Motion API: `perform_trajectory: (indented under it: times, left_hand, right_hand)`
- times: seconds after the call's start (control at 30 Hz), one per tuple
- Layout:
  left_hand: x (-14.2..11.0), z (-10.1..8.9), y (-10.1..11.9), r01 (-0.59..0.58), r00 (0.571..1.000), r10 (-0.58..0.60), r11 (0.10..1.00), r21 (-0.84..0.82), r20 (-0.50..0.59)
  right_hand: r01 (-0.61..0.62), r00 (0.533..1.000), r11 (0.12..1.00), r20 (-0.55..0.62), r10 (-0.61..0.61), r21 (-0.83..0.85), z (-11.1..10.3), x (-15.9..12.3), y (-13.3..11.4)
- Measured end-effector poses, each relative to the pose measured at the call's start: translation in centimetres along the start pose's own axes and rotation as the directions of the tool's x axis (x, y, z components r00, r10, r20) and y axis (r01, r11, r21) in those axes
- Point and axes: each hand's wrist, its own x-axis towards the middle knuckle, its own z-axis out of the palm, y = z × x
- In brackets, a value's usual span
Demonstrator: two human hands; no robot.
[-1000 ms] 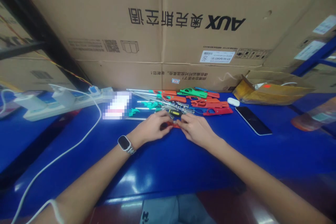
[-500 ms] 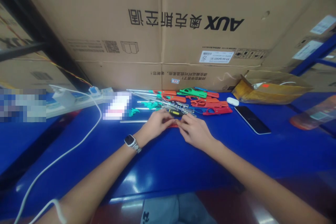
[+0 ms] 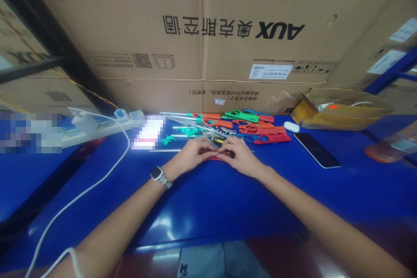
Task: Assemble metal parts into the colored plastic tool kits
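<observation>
My left hand (image 3: 191,153), with a watch (image 3: 158,174) on its wrist, has its fingers closed on the left part of a red lighter casing (image 3: 216,158) low on the table. My right hand (image 3: 241,156) pinches the same casing from the right, its thumb meeting the left thumb. Fingers cover most of the casing and whatever small part lies in it. Just beyond the fingertips lies a black-and-yellow tool (image 3: 217,140). A thin metal tube (image 3: 163,151) pokes out left of my left hand.
Behind my hands lie orange stick lighters (image 3: 211,116), a green lighter casing (image 3: 244,116), red casings (image 3: 272,134) and teal triggers (image 3: 187,131). A phone (image 3: 317,150), white case (image 3: 291,127), paper bag (image 3: 345,115) and bottle (image 3: 391,145) stand right. A white cable (image 3: 94,184) runs left.
My right hand has shifted its grip, with its thumb now against my left thumb over the casing. The view has moved slightly. My left hand stays at the casing.
</observation>
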Motion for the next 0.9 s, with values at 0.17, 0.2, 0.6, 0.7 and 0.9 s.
perform_trajectory:
  times: [0.17,0.2,0.6,0.7,0.9]
  left_hand:
    - [0.1,0.1,0.3,0.092,0.996,-0.092,0.994,-0.056,0.005]
    - [0.1,0.1,0.3,0.098,0.995,-0.098,0.993,-0.06,0.001]
    - [-0.3,-0.9,0.5,-0.018,0.995,0.013,0.999,0.051,0.094]
    - [-0.3,-0.6,0.2,0.005,0.997,-0.007,0.999,0.032,0.079]
    - [-0.4,-0.3,0.1,0.014,0.999,-0.016,1.0,0.026,0.048]
  right_hand:
    - [-0.108,0.994,0.981,0.01,0.108,0.164,0.0,0.9,0.0]
    - [-0.123,0.992,0.976,0.007,0.124,0.178,0.0,1.0,0.0]
    - [0.199,0.979,0.939,0.009,-0.204,-0.28,-0.3,0.1,-0.3]
    - [0.222,0.973,0.915,0.021,-0.229,-0.337,-0.6,0.1,-0.6]
    - [0.191,0.978,0.878,0.164,-0.13,-0.439,-1.5,-0.2,-2.7]
